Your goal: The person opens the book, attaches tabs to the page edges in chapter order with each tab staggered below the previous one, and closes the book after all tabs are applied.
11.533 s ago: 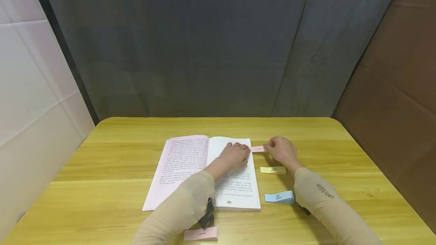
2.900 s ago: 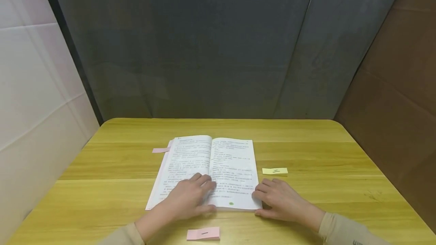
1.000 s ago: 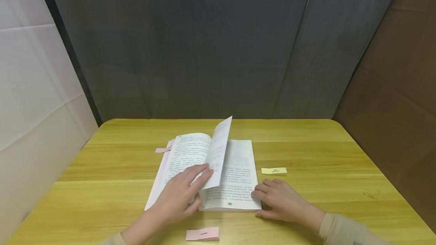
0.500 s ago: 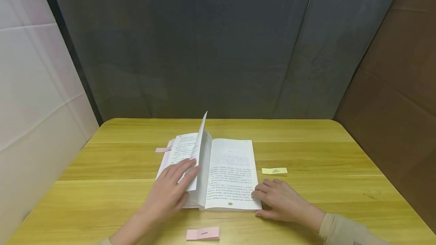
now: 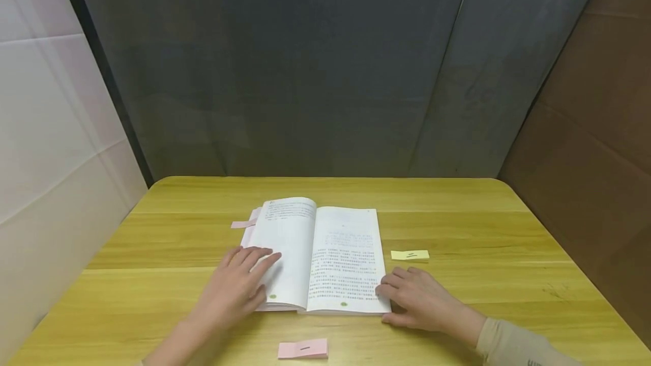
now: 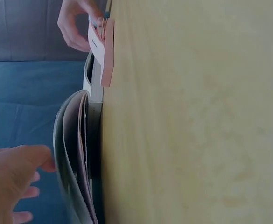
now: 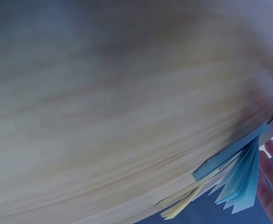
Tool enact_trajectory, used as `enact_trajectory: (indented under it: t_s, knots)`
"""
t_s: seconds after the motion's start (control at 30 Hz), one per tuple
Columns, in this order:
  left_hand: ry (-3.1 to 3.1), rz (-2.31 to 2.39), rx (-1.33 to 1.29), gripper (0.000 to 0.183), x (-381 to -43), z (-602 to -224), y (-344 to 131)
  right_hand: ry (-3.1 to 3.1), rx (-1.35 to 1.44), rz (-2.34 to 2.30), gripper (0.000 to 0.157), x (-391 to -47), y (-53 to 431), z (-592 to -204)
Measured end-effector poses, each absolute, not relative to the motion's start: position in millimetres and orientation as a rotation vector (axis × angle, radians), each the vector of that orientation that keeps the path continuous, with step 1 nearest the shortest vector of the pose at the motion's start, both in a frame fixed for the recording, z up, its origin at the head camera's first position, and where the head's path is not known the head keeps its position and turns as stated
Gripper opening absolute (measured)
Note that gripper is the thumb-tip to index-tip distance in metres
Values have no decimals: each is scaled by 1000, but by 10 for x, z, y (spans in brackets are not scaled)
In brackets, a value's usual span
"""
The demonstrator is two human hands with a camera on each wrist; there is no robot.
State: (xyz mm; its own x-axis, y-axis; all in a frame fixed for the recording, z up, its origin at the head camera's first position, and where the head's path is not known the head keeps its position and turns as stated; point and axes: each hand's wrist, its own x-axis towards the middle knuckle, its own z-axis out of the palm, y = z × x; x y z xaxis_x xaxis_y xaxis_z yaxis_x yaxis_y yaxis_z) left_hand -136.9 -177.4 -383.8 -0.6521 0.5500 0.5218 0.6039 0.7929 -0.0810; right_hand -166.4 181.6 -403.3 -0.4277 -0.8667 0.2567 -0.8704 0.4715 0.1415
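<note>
An open book (image 5: 346, 264) lies on the table, printed text covering most of its right page; the left page has a few lines at the top. My left hand (image 5: 236, 281) is at the lower left page with fingers spread and loosely extended; in the left wrist view it is beside the bowed-up leaves (image 6: 64, 140). My right hand (image 5: 419, 301) rests at the book's lower right corner, fingertips over the page edge, thumb by the corner. A pink paper tab (image 5: 244, 223) sticks out past the left edge of the book.
A pink sticky-note pad (image 5: 303, 349) with one dark stroke lies in front of the book. Right of the book is a yellow pad (image 5: 409, 255) with two strokes. A blue pad (image 7: 241, 172), hidden in the head view, shows fanned beside my right hand.
My left hand has swung a lifted leaf over to the left, where it now lies down. Long before, the pink tab was at the right page's edge. My right hand has lately stayed put.
</note>
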Motion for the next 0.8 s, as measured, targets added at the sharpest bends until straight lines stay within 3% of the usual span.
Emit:
enact_trajectory:
  t_s: [0.5, 0.8]
  knots:
    - [-2775, -131, -822, 33, -1360, -4011, -1761, -2457, 1488, 85, 35, -1694, 1798, -4019]
    - [-2753, -107, -856, 27, -1415, -4012, -1751, -2575, 1436, 232, 26, -1943, 1552, -3840]
